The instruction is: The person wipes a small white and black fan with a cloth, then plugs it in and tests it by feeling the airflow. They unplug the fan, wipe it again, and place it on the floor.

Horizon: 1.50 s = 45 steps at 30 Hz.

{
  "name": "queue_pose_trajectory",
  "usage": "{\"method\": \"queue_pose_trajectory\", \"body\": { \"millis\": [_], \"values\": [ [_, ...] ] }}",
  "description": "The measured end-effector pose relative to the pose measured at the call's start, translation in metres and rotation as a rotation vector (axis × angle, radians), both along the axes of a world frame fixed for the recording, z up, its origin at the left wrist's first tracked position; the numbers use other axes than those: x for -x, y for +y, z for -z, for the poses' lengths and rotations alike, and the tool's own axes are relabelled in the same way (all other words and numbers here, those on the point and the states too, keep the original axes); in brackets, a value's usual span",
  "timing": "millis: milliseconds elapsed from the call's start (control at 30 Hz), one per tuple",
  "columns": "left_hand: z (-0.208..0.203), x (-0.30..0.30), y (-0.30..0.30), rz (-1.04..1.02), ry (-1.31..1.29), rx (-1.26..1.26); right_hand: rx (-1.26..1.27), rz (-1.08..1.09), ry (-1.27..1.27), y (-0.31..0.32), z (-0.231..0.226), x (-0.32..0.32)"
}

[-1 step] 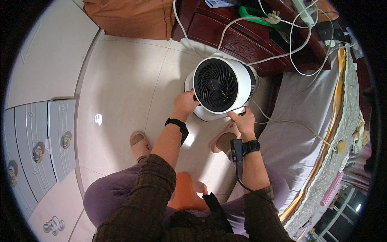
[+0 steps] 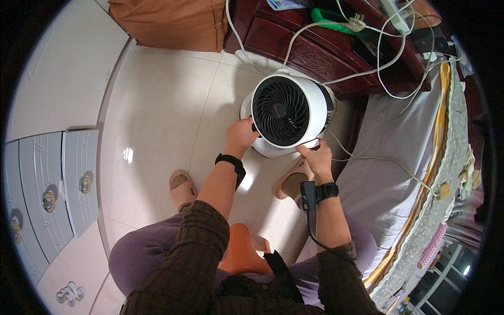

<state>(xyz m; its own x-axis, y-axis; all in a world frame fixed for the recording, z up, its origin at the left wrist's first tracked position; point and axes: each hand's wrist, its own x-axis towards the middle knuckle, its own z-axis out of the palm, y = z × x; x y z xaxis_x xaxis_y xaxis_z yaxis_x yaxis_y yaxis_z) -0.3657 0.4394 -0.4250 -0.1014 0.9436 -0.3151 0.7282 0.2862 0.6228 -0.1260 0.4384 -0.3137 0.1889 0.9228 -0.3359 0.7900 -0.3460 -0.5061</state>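
A white circulator fan [image 2: 314, 107] with a black spiral grille stands on the tiled floor ahead of me, its grille tilted up. My left hand [image 2: 241, 135] is closed at the lower left edge of the fan head, by a small black part, fingertips partly hidden. At the lower right edge, my right hand [image 2: 318, 156] grips with its thumb on the near side and its other fingers mostly out of sight. Under the fan head shows part of its round white base [image 2: 270, 152].
A dark red carved cabinet [image 2: 262, 39] stands behind the fan, with white cables and a plug [image 2: 356, 22] above it. To the right is a bed with a grey sheet [image 2: 386, 136]. Grey-blue drawers [image 2: 39, 178] line the left. An orange stool [image 2: 241, 252] is beneath me.
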Motion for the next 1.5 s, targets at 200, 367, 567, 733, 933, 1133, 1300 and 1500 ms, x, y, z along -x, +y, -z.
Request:
{"method": "queue_pose_trajectory", "body": {
  "millis": [200, 367, 567, 733, 933, 1133, 1300, 1500],
  "values": [
    [0.003, -0.001, -0.006, -0.047, -0.025, -0.061, 0.036, -0.007, -0.017, -0.001, 0.010, -0.002],
    [0.015, -0.011, -0.016, -0.181, -0.044, -0.118, -0.033, -0.069, -0.140, -0.009, 0.011, 0.004],
    [0.032, -0.023, -0.027, -0.365, -0.055, -0.214, 0.010, -0.011, -0.171, -0.027, -0.001, 0.030],
    [0.038, -0.020, -0.033, -0.390, -0.056, -0.041, 0.002, -0.095, -0.203, -0.040, -0.003, 0.044],
    [0.037, -0.004, -0.055, -0.371, -0.075, -0.035, 0.066, -0.078, -0.222, -0.056, 0.007, 0.049],
    [0.046, 0.000, -0.070, -0.396, -0.161, -0.018, 0.007, -0.082, -0.094, -0.061, 0.025, 0.038],
    [0.047, 0.003, -0.056, -0.874, -0.341, -0.137, 0.077, -0.171, 0.033, -0.057, 0.024, 0.016],
    [0.001, 0.015, -0.012, -1.154, -0.762, -0.608, 0.095, -0.132, 0.101, -0.038, -0.046, 0.019]
  ]
}}
